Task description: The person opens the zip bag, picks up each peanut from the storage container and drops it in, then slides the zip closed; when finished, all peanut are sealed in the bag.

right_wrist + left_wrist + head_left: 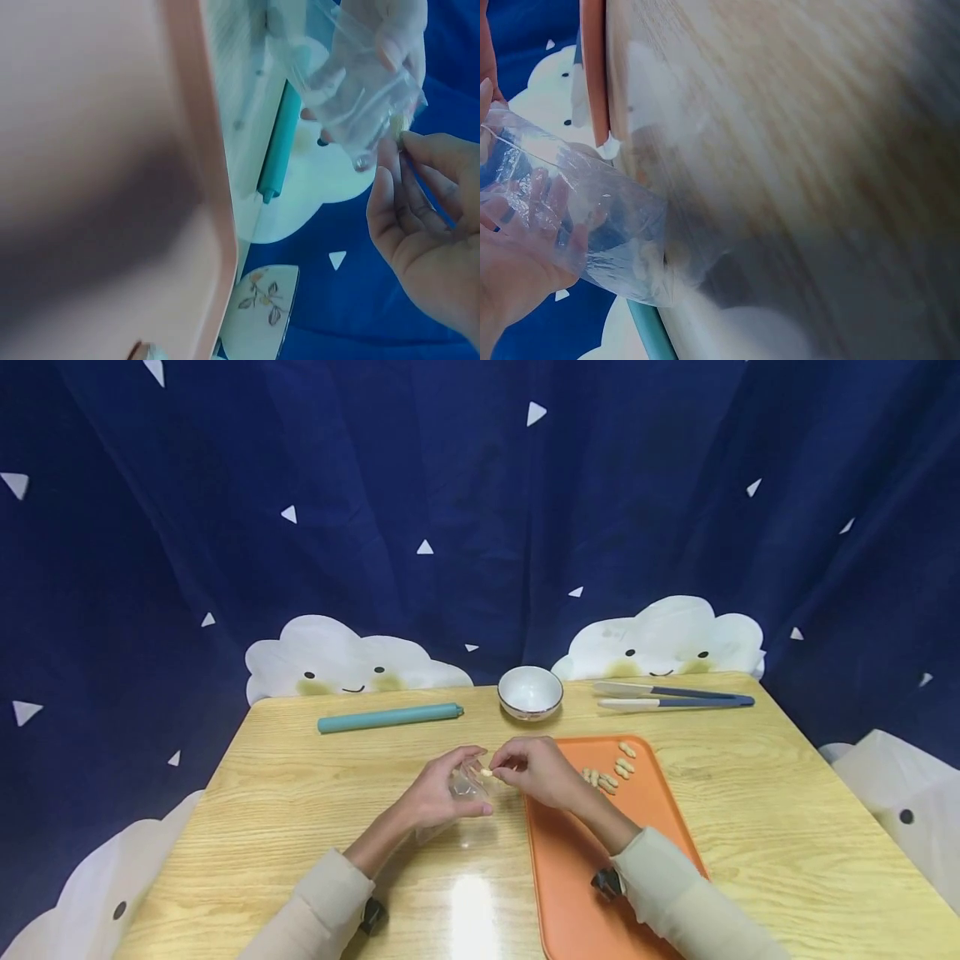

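Head view: shows one peanut (pixel 486 772) pinched between thumb and fingers of the right hand (pixel 543 770), just off to the left of that palm, right at the mouth of a clear plastic bag (pixel 619 214). Lies roughly crosswise, as far as so small a thing shows, with long axis between right fingertips and bag opening; cannot tell touching the film from merely near it. Nearer to the peanut, the right hand, gripping it; just beside, the left hand (pixel 438 789), curled round the bag with thumb and fingers well apart, seemingly spreading the mouth toward the right. From that mouth, runs back under the left hand toward the person.

Counted: one peanut in the fingers; about six loose peanuts (pixel 607 783) on the far part of one orange tray (pixel 558 885), partly hidden by the right hand, so no sure total. Also one bag, one upright bowl (pixel 528 710) beyond the hands, one teal rod (pixel 390 719) lying left to right beyond the left hand, one pair of tongs (pixel 678 702) beyond the tray, arms parted, all on one table (pixel 300 793)
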Motion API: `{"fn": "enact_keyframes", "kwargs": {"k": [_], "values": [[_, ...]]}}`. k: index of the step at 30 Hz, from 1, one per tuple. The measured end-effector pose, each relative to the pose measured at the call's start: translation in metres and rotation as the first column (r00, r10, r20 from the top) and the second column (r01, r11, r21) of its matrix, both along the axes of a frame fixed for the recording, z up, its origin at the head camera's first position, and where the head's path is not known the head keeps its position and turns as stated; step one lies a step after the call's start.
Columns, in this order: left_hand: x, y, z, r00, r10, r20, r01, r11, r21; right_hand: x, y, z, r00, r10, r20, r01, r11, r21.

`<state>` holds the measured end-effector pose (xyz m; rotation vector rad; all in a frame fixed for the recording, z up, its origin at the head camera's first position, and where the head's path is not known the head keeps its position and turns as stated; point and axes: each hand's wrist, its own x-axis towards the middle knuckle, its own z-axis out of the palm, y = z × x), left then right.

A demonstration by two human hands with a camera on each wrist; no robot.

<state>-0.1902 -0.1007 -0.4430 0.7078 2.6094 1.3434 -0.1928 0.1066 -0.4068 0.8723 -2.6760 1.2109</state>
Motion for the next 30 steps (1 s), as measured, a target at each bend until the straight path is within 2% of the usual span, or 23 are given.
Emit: {"fn": "enact_keyframes", "kwargs": {"k": [4,9,22,30], "values": [[0.0,0.0,-0.001,1.0,-0.001,-0.004,0.001,1.0,0.0,0.002,-0.004,0.0,1.0,0.012,0.019,-0.011,0.999,-0.03],[-0.001,0.0,-0.001,1.0,-0.015,-0.017,0.016,1.0,0.01,0.002,0.004,0.002,0.999,-0.014,0.039,0.015,0.999,-0.036],[0.0,0.0,-0.003,1.0,-0.019,-0.022,0.019,1.0,0.001,-0.005,0.053,0.006,0.989,-0.103,0.103,0.103,0.995,-0.001],[0.001,-0.001,-0.002,1.0,-0.02,-0.014,0.02,1.0,-0.001,-0.015,0.087,-0.004,0.974,-0.191,0.124,0.186,0.981,0.053]]}}
